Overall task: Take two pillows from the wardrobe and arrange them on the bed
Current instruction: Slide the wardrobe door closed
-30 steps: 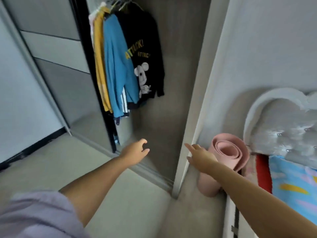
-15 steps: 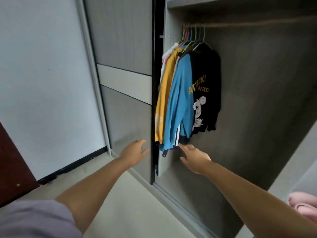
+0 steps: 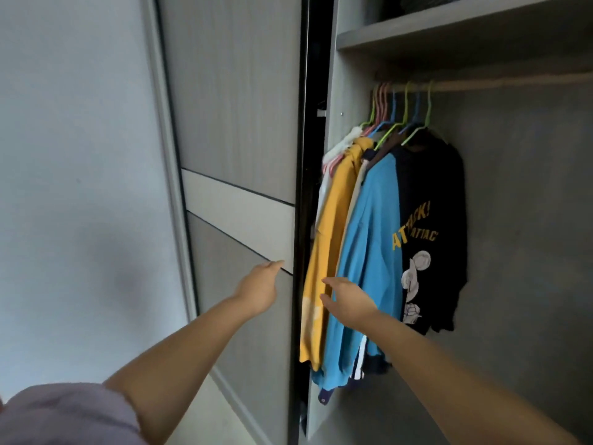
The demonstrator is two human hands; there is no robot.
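Note:
The grey wardrobe stands in front of me, its right compartment (image 3: 519, 220) open. A grey sliding door (image 3: 234, 123) with a white band covers the left part. My left hand (image 3: 260, 287) reaches toward that door's black edge (image 3: 300, 220), fingers loosely extended, holding nothing. My right hand (image 3: 348, 300) is stretched out in front of the hanging clothes, fingers apart, empty. No pillow shows in the open compartment. A dark object (image 3: 426, 3) sits on the top shelf, mostly cut off by the frame.
A yellow garment (image 3: 327, 252), a blue one (image 3: 369, 252) and a black printed sweatshirt (image 3: 433, 236) hang from a rail (image 3: 513, 83) on coloured hangers. A shelf (image 3: 449, 30) runs above the rail. A pale wall (image 3: 73, 187) is at left.
My view has swung left and up, from the floor beside the bed to the wardrobe front. Both hands have risen and come closer to the door edge and the clothes.

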